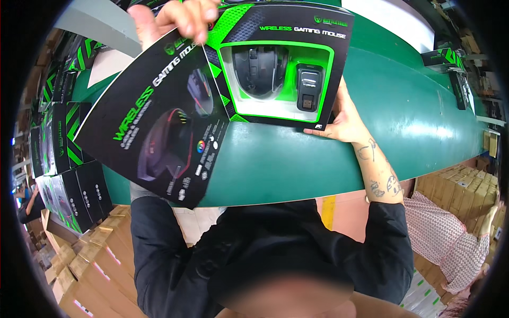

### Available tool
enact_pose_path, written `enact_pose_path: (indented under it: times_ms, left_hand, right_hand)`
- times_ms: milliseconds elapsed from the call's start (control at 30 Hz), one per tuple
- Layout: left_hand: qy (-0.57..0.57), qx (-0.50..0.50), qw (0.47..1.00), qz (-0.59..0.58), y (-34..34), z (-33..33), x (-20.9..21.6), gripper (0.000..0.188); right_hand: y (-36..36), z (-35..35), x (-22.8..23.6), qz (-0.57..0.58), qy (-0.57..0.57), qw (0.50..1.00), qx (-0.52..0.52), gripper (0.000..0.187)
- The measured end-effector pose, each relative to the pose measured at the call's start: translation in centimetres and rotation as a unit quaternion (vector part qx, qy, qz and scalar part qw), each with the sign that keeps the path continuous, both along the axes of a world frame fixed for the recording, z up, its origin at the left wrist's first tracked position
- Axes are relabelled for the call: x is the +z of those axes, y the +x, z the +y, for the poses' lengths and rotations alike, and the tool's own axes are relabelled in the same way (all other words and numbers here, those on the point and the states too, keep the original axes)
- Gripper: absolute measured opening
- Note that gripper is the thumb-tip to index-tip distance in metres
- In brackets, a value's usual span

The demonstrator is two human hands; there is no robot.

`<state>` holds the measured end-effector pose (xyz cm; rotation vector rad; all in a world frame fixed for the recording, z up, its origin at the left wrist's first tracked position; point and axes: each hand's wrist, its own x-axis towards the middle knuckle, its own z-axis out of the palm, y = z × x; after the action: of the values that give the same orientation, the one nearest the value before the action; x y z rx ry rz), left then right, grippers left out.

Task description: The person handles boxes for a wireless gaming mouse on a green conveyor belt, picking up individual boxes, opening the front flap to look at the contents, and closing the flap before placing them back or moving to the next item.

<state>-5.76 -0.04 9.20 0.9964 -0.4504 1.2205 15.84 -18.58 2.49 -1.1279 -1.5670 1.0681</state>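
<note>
I hold a black and green retail box (281,32) above the green table (413,111). Its clear window shows a black computer mouse (260,69) and a small black receiver (309,87) on a green insert. The box's front cover flap (159,116) is swung open to the left. My left hand (177,18) pinches the flap's top edge at the hinge. My right hand (344,119) grips the box's lower right corner from behind, fingers under the edge.
Several matching black and green boxes (63,159) are stacked at the left, and a few more (450,63) lie at the table's far right. Brown cartons (90,254) stand below left and at the right (466,185). A person in patterned clothing (450,244) is at lower right.
</note>
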Motion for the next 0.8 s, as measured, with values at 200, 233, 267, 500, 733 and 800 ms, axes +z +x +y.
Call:
enact_pose_path:
  times_ms: [200,233,267,500,733,800]
  left_hand:
    - [-0.286,0.095,0.846,0.440,1.0,-0.9,-3.3,0.051]
    - [-0.266,0.094,0.835,0.473,0.2,-0.2,-5.7,0.049]
    - [-0.246,0.092,0.822,0.504,-0.6,0.8,-7.9,0.048]
    - [-0.244,-0.070,0.833,0.492,-2.1,3.0,-5.5,0.033]
    - [-0.338,0.027,0.909,0.244,0.8,0.7,-6.7,0.042]
    - [-0.049,0.169,0.880,0.441,1.2,-0.3,-10.3,0.031]
  right_hand:
    - [-0.4,0.1,0.7,0.106,-0.049,0.993,0.002,0.117]
    - [-0.9,0.4,1.0,0.130,-0.061,0.990,0.008,0.110]
    - [-0.5,0.8,0.4,0.143,-0.067,0.987,0.027,0.101]
    - [1.1,0.3,-0.3,0.310,-0.072,0.938,-0.140,0.066]
    - [1.0,0.9,0.1,0.217,-0.080,0.961,-0.152,0.047]
    - [0.6,1.1,0.2,0.205,-0.095,0.964,-0.140,0.038]
